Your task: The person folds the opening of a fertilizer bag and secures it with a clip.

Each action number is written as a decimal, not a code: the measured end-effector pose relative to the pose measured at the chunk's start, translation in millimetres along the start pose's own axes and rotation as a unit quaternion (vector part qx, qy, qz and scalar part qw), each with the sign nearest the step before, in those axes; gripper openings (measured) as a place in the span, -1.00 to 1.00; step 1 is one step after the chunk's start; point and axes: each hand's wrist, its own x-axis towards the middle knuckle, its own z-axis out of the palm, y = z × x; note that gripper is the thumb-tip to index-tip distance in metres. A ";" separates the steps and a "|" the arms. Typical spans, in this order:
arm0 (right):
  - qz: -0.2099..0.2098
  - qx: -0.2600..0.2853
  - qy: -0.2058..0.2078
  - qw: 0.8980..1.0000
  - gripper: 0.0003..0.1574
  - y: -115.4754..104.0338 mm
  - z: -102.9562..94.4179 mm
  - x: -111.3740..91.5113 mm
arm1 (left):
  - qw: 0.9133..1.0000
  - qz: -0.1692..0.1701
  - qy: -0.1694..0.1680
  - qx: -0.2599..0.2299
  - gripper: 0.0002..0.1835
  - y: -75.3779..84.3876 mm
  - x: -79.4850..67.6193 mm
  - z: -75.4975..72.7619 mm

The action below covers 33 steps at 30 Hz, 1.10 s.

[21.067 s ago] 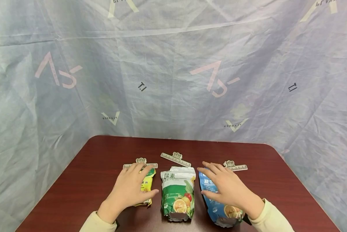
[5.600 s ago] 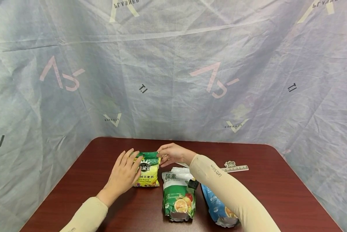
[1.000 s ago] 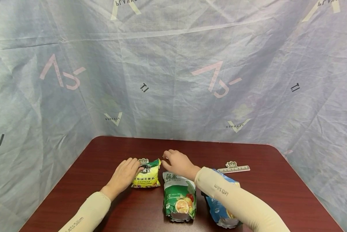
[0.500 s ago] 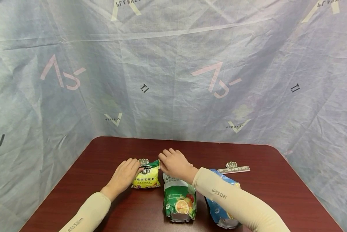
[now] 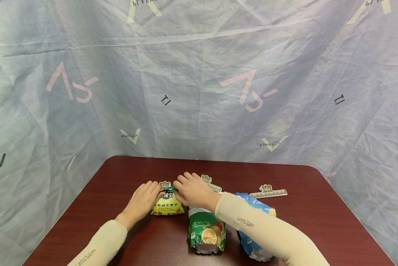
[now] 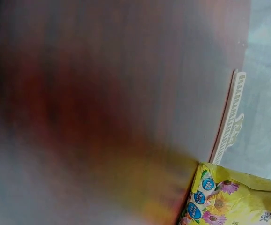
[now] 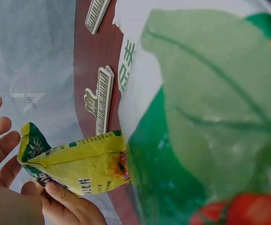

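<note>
The small yellow fertilizer bag [image 5: 167, 207], with a green top, stands left of centre on the table. My left hand [image 5: 143, 199] grips its upper left side, thumb in front. At the top right corner, my right hand [image 5: 195, 190] bends its fingers over the green edge and pinches it, and the top is folded down. In the right wrist view the yellow bag [image 7: 88, 168] shows side on, with fingers around its folded top. The left wrist view catches the flower-printed lower corner of the bag [image 6: 217, 201]. A bag clip [image 5: 165, 185] lies behind it.
A green and white bag [image 5: 206, 229] stands in the middle, partly covered by my right hand and forearm. A blue bag [image 5: 250, 244] is to the right, under my right sleeve [image 5: 265, 225]. Two more bag clips lie behind, one central [image 5: 212, 184] and one right [image 5: 268, 191].
My right hand has come left onto the fertilizer bag's raised right corner, which is now folded down. The left hand keeps its place. Long before, this bag lay nearer me, both hands spread.
</note>
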 end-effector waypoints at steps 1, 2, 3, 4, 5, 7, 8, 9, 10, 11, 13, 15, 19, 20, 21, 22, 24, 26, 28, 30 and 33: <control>-0.005 -0.001 0.001 1.000 -0.79 -0.9 0.8 1.1 | 1.000 0.001 0.002 0.000 -0.58 -0.1 0.2 0.1; -0.010 -0.002 0.001 1.000 -0.78 -1.8 2.0 2.1 | 1.000 0.003 0.004 0.000 -0.59 -0.1 0.2 0.1; -0.014 -0.003 0.000 1.000 -0.78 -2.8 3.4 3.0 | 1.000 0.005 0.006 0.001 -0.59 -0.1 0.2 0.2; -0.018 -0.003 0.000 1.000 -0.78 -3.8 4.6 3.9 | 1.000 0.006 0.009 0.003 -0.60 -0.2 0.2 0.4; -0.021 -0.006 0.000 1.000 -0.78 -4.9 5.6 4.8 | 1.000 0.008 0.011 0.004 -0.61 -0.2 0.3 0.4; -0.026 -0.010 0.001 1.000 -0.78 -6.9 7.5 6.6 | 1.000 0.011 0.015 0.007 -0.63 -0.3 0.3 0.5; -0.027 -0.012 0.001 1.000 -0.78 -7.9 8.5 7.4 | 1.000 0.012 0.016 0.009 -0.64 -0.3 0.3 0.6; -0.029 -0.014 0.003 0.999 -0.78 -8.8 9.5 8.1 | 1.000 0.013 0.017 0.010 -0.64 -0.2 0.3 0.7; -0.030 -0.017 0.004 0.999 -0.78 -9.6 10.2 8.8 | 1.000 0.013 0.017 0.011 -0.64 -0.1 0.3 0.6; -0.032 -0.018 0.005 0.999 -0.77 -10.4 11.1 9.5 | 1.000 0.013 0.016 0.011 -0.64 0.0 0.3 0.6; -0.033 -0.016 0.005 0.999 -0.77 -11.8 12.9 10.6 | 1.000 0.014 0.013 0.012 -0.64 0.4 0.4 0.4; -0.033 -0.019 0.003 0.999 -0.77 -13.0 13.9 11.5 | 1.000 0.015 0.013 0.014 -0.62 0.6 0.4 0.7; -0.035 -0.030 -0.011 0.999 -0.76 -15.1 14.4 12.9 | 1.000 0.017 0.008 0.015 -0.61 1.0 0.1 0.8; -0.036 -0.034 -0.014 0.999 -0.76 -15.4 14.3 13.4 | 1.000 0.017 0.007 0.017 -0.61 1.0 -0.1 1.0; -0.036 -0.036 -0.017 0.999 -0.76 -15.8 14.5 13.7 | 1.000 0.017 0.006 0.017 -0.61 0.9 -0.3 1.1; -0.036 -0.035 -0.020 0.999 -0.75 -16.0 14.6 14.2 | 1.000 0.019 0.007 0.017 -0.62 0.8 -0.5 1.1; -0.036 -0.034 -0.016 0.999 -0.76 -16.3 15.2 15.4 | 1.000 0.020 0.013 0.016 -0.62 0.3 -0.9 1.7; -0.039 -0.030 -0.006 0.999 -0.77 -16.6 16.1 16.6 | 0.999 0.023 0.021 0.014 -0.63 -0.3 -1.3 2.2; -0.042 -0.027 0.003 0.999 -0.79 -16.5 16.4 17.3 | 0.999 0.025 0.028 0.012 -0.62 -0.8 -1.7 2.4; -0.045 -0.029 0.006 0.999 -0.79 -16.3 16.6 17.5 | 0.999 0.024 0.029 0.010 -0.62 -1.2 -2.1 2.2; -0.048 -0.027 -0.003 0.998 -0.79 -15.6 16.3 17.1 | 0.999 0.022 0.026 0.010 -0.62 -1.7 -2.4 1.4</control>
